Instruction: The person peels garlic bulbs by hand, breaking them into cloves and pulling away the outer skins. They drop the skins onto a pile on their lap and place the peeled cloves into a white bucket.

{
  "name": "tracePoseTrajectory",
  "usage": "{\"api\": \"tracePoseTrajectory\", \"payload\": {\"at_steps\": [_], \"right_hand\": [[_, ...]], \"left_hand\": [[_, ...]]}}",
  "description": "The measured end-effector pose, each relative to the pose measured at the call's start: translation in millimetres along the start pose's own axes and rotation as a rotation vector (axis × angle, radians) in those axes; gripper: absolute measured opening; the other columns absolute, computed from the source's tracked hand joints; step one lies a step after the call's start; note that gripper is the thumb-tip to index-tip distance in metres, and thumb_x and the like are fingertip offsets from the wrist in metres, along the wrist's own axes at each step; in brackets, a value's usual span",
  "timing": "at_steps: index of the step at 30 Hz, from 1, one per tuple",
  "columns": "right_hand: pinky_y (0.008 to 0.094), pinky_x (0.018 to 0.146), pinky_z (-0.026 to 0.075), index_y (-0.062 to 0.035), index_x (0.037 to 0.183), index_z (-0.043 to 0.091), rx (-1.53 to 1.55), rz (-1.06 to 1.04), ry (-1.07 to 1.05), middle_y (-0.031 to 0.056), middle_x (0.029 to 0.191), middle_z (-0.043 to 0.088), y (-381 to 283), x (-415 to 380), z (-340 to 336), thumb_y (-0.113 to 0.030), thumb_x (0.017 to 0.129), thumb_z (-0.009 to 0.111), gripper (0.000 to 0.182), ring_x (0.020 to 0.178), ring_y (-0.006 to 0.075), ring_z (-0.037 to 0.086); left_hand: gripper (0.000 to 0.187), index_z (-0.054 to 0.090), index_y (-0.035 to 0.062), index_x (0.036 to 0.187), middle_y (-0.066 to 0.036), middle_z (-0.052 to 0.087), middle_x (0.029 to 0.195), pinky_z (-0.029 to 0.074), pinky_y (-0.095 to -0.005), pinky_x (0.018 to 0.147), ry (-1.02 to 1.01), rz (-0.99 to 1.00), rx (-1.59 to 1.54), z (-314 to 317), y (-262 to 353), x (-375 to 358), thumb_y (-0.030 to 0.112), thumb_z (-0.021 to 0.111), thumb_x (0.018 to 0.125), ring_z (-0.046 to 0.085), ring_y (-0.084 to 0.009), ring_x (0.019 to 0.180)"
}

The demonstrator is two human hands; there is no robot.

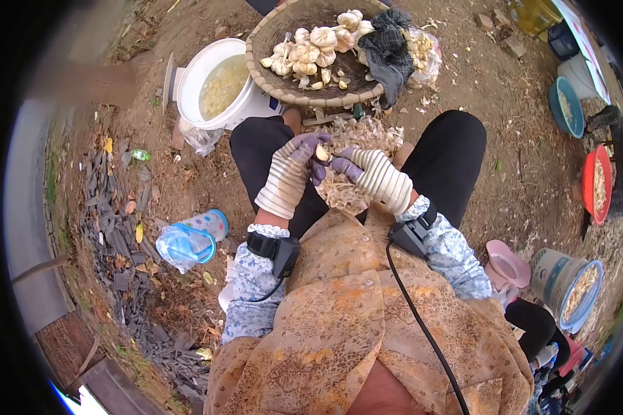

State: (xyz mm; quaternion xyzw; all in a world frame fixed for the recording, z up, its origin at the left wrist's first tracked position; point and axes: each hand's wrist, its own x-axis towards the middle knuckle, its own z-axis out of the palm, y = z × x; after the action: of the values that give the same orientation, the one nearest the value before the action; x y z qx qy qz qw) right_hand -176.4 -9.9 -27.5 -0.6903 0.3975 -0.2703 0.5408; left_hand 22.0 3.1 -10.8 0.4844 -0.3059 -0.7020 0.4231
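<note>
My left hand [291, 173], in a striped glove with purple fingertips, pinches a pale garlic clove [322, 153] above my lap. Close against it, my right hand [381, 178] is closed in a matching glove. A small dark thing shows at its fingertips, too small to name. Beneath both hands, a heap of papery garlic skins [346, 194] lies between my knees. Just beyond stands a round woven basket [310, 101] with garlic bulbs [315, 50], loose cloves and a dark cloth [386, 52]. Left of the basket, a white bucket [187, 93] holds pale cloves in liquid.
A blue-and-white cup-like container [211, 225] with plastic in it lies on the left near dark wood chips [118, 242]. On the right are a teal basin [557, 111], a red basin [588, 183], a bucket [550, 277] and another person's dark-clothed leg [529, 321].
</note>
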Motion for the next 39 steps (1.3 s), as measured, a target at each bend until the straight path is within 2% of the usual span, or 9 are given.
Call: {"api": "tracePoseTrajectory", "payload": {"at_steps": [6, 8, 9, 18, 20, 28, 31, 37, 39], "right_hand": [[0.0350, 0.061, 0.045, 0.0024, 0.107, 0.067, -0.109, -0.070, 0.043, 0.0153, 0.071, 0.061, 7.9, 4.0, 1.7, -0.025, 0.098, 0.058, 0.030, 0.062, 0.0230, 0.056], [0.0419, 0.060, 0.048, -0.0036, 0.098, 0.068, 0.001, -0.041, 0.056, 0.0204, 0.073, 0.063, 1.7, 1.9, 1.0, -0.027, 0.096, 0.057, 0.026, 0.069, 0.0380, 0.063], [0.0419, 0.060, 0.048, -0.0036, 0.098, 0.068, 0.000, -0.042, 0.058, 0.0204, 0.073, 0.063, 2.3, 0.8, 1.6, -0.027, 0.096, 0.057, 0.026, 0.069, 0.0380, 0.063], [0.0345, 0.058, 0.046, -0.0011, 0.099, 0.068, 0.166, 0.063, -0.020, 0.0109, 0.064, 0.058, 8.5, 0.0, 1.5, -0.027, 0.098, 0.056, 0.029, 0.058, 0.0213, 0.057], [0.0280, 0.060, 0.043, 0.0022, 0.107, 0.066, 0.316, 0.113, -0.064, 0.0007, 0.070, 0.058, 7.9, -4.9, -4.5, -0.028, 0.101, 0.055, 0.033, 0.064, 0.0094, 0.051], [0.0264, 0.060, 0.043, 0.0013, 0.100, 0.066, 0.293, 0.198, -0.060, 0.0003, 0.070, 0.056, -0.6, -2.3, -9.6, -0.031, 0.100, 0.056, 0.034, 0.063, 0.0085, 0.050], [0.0277, 0.060, 0.044, 0.0020, 0.102, 0.066, 0.225, 0.200, -0.038, 0.0026, 0.071, 0.059, 3.4, 0.7, -7.8, -0.031, 0.099, 0.057, 0.034, 0.064, 0.0098, 0.052], [0.0325, 0.058, 0.045, 0.0023, 0.108, 0.065, 0.020, 0.128, -0.057, 0.0099, 0.069, 0.061, 7.7, 6.8, -4.6, -0.028, 0.098, 0.058, 0.033, 0.063, 0.0184, 0.057], [0.0328, 0.058, 0.045, 0.0021, 0.108, 0.065, 0.002, 0.118, -0.060, 0.0100, 0.068, 0.060, 10.8, 6.2, -4.7, -0.028, 0.099, 0.058, 0.033, 0.062, 0.0193, 0.058]], "left_hand": [[0.033, 0.063, -0.0004, 0.117, -0.004, 0.065, 0.078, 0.047, -0.0196, 0.054, 0.055, 0.142, 0.255, 10.0, 3.3, -4.1, 0.023, 0.066, 0.093, 0.061, -0.0091, 0.062], [0.030, 0.063, -0.0003, 0.116, -0.005, 0.065, 0.078, 0.047, -0.0207, 0.054, 0.085, 0.105, 0.191, 6.0, 1.3, -1.2, 0.020, 0.066, 0.093, 0.061, -0.0099, 0.062], [0.028, 0.063, -0.0002, 0.114, -0.005, 0.065, 0.078, 0.048, -0.0218, 0.054, 0.118, 0.065, 0.124, 3.4, -0.7, -0.3, 0.017, 0.065, 0.093, 0.061, -0.0108, 0.062], [0.023, 0.064, 0.0002, 0.112, -0.004, 0.061, 0.075, 0.042, -0.0239, 0.055, 0.007, 0.081, -0.115, -5.3, -7.8, 2.8, 0.009, 0.065, 0.090, 0.054, -0.0109, 0.060], [0.023, 0.064, -0.0004, 0.111, -0.005, 0.063, 0.078, 0.045, -0.0241, 0.056, 0.020, 0.122, -0.087, -14.2, -5.5, 5.0, 0.009, 0.065, 0.090, 0.057, -0.0117, 0.063], [0.022, 0.061, -0.0041, 0.112, -0.012, 0.068, 0.096, 0.059, -0.0295, 0.074, 0.090, 0.221, 0.089, 1.9, 3.7, 0.9, 0.004, 0.061, 0.092, 0.068, -0.0175, 0.082], [0.021, 0.063, -0.0035, 0.112, -0.010, 0.067, 0.099, 0.058, -0.0280, 0.075, 0.083, 0.247, 0.271, -3.4, -4.2, 4.7, 0.003, 0.059, 0.092, 0.068, -0.0172, 0.082], [0.036, 0.067, 0.0045, 0.117, -0.009, 0.059, 0.096, 0.049, -0.0314, 0.078, -0.041, 0.612, 1.044, -1.2, -0.6, 7.5, -0.006, 0.061, 0.084, 0.060, -0.0194, 0.087], [0.035, 0.067, 0.0043, 0.117, -0.009, 0.059, 0.096, 0.049, -0.0310, 0.078, -0.079, 0.611, 1.042, -1.0, 0.5, 7.8, -0.006, 0.060, 0.084, 0.060, -0.0210, 0.087]]}}
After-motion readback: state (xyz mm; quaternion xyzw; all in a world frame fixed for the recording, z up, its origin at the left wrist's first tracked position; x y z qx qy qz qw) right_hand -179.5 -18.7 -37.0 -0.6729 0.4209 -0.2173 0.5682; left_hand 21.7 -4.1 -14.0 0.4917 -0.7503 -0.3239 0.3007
